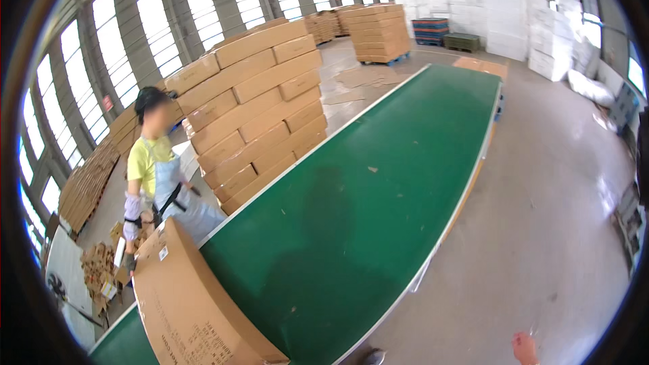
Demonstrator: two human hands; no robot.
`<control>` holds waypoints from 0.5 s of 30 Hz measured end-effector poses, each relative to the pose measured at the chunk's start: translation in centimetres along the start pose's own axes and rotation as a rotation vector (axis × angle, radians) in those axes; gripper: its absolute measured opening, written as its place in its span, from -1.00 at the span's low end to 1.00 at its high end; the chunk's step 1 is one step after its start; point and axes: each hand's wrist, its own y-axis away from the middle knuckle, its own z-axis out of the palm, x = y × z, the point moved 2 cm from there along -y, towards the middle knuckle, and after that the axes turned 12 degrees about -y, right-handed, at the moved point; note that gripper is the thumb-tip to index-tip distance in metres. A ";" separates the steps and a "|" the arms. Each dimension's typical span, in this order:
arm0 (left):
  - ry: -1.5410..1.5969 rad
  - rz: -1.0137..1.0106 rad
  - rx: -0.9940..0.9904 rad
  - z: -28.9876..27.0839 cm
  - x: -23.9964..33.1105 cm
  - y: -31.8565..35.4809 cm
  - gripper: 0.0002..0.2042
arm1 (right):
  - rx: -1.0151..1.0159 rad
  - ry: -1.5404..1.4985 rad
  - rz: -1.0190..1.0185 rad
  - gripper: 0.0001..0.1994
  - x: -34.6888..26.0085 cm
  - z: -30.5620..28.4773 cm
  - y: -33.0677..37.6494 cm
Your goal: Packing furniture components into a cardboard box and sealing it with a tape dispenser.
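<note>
A long brown cardboard box lies at the lower left, across the near end of a green conveyor belt. Its near end runs down to the lower edge of the picture. My left hand is not in view. Low on the right, a small reddish shape, apparently my right hand, shows over the floor, apart from the belt and the box. Its fingers cannot be made out. Across the belt a person in a yellow-green shirt and light blue apron has a gloved hand at the box's far end.
Stacked cartons stand behind the belt's left edge. Farther off are a carton pallet and white wrapped stacks. Cardboard scraps lie at the left. A dark object sits beside the belt's near right edge.
</note>
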 end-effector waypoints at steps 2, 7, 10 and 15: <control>0.000 -0.033 0.011 -1.3 2.1 4.7 -0.53 | -0.222 0.241 -0.005 -0.70 -6.0 -3.0 -2.0; -0.242 0.090 -0.166 -4.3 16.1 14.6 -0.57 | -0.353 0.135 0.130 -0.69 8.7 -5.1 -4.1; -0.215 0.172 -0.162 -4.6 27.5 20.1 -0.55 | -0.643 0.271 0.362 -0.72 22.3 -6.1 -6.2; -0.164 0.266 -0.105 -9.1 41.6 30.2 -0.53 | -0.596 0.361 0.862 -0.64 8.4 -19.9 -15.1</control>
